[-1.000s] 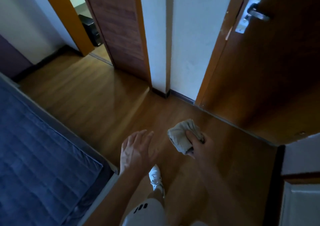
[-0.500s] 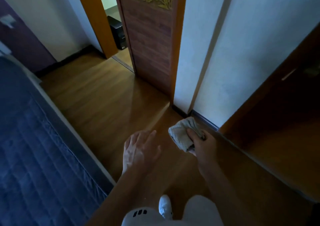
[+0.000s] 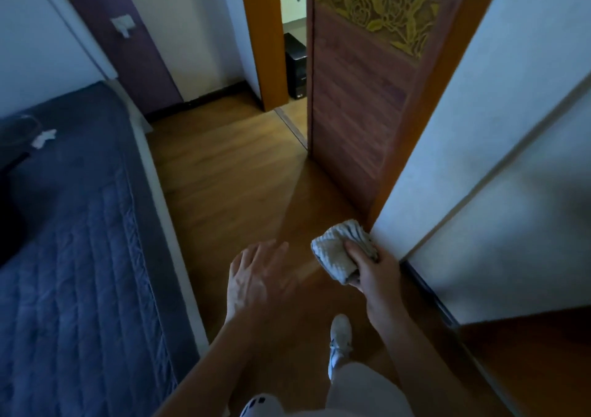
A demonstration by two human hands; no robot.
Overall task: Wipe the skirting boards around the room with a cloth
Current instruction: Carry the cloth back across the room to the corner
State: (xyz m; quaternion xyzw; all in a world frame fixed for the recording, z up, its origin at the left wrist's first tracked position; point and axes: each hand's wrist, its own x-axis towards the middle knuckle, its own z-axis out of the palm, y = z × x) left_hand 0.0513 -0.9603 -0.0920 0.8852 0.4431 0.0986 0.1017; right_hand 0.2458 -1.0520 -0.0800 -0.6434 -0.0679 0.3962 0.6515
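Grey ribbed cloth, bunched into a wad, is gripped by the right hand low at the white wall corner, just beside the dark skirting board, likely placed to wipe along it. Left hand is spread and empty above the wooden floor, probably for balance.
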